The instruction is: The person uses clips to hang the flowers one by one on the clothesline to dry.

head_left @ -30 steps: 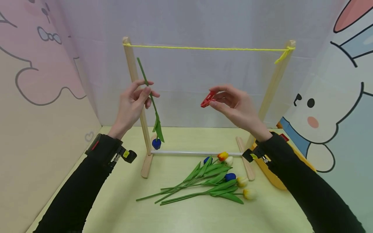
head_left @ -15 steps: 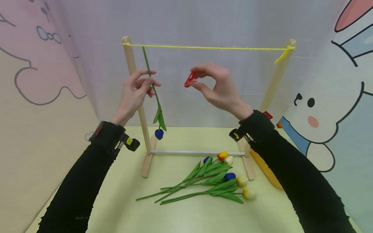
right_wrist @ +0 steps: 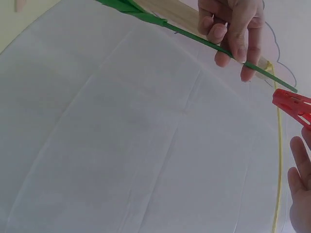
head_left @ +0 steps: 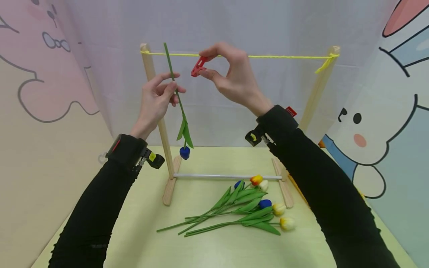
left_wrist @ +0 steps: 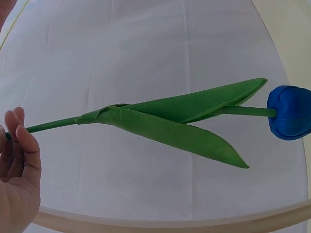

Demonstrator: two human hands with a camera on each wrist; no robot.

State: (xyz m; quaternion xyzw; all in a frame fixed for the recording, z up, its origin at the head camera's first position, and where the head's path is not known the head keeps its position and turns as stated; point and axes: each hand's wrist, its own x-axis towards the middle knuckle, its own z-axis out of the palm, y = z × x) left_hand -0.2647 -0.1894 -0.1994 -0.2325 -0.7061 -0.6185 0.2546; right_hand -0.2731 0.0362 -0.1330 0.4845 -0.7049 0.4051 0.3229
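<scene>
Two hands are raised in front of a wooden frame, and each one holds something. The left hand (head_left: 155, 98) pinches the green stem of an upside-down flower (left_wrist: 165, 109), its thumb on the near side and the fingers behind. That flower hangs beside the left post (head_left: 151, 70), slightly tilted, with two leaves below the hand and its blue bloom (head_left: 184, 152) lowest, above the table (head_left: 214, 253). The cut end of the stem stands a little higher than the yellow string (head_left: 285, 57) tied between the posts; whether stem and string touch I cannot tell. The right hand (head_left: 231, 74) pinches a red clothespin (head_left: 197, 67) between thumb and fingers, near the stem but apart from it. In the right wrist view the clothespin overlaps the string, near the tip of the stem; contact with the string is unclear. The right post (head_left: 315, 93) stands partly behind the right arm, and a white rod (head_left: 214, 176) joins the frame low down. In front of it, a bunch of flowers (head_left: 248, 203) lies on the table, stems toward the left, with blue, white, pale yellow and orange-yellow blooms at the right. Both arms wear black sleeves (head_left: 90, 216).
</scene>
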